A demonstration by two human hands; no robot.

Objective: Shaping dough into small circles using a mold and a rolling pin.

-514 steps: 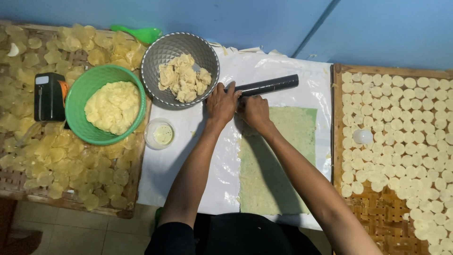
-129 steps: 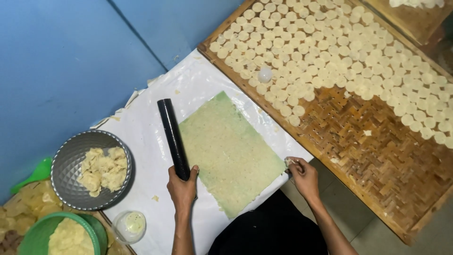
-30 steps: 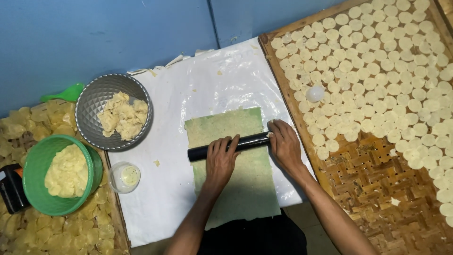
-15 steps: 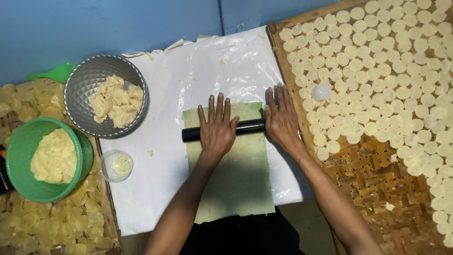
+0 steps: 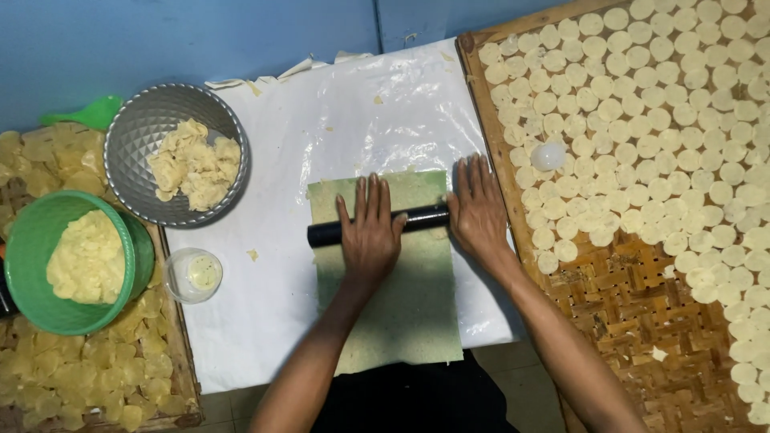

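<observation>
In the head view, both grips lie flat and released, fingers stretched out, pressing down on a black rolling pin [image 5: 333, 233] rather than closing around it. The left hand [image 5: 370, 232] covers the pin's middle; the right hand [image 5: 478, 210] sits over its right end.

The pin's right end is hidden under the right palm and its middle under the left, so only the left stretch and a short piece between the hands show. The near end of the green dough sheet [image 5: 401, 305] meets the person's dark clothing at the bottom. The woven bamboo tray [image 5: 626, 297] is cut off at the right and bottom edges, and the green bowl [image 5: 128, 240] at the left edge.

The pin lies crosswise on the sheet near its far edge, on the white plastic sheet [image 5: 321, 120] that carries it. Bare white plastic stretches beyond the pin towards the far edge. The right hand is just beside the tray's wooden rim. Left of the dough, a small clear cup [image 5: 192, 275] and a metal bowl [image 5: 144, 128] of dough scraps stand well apart from the pin's left end.
</observation>
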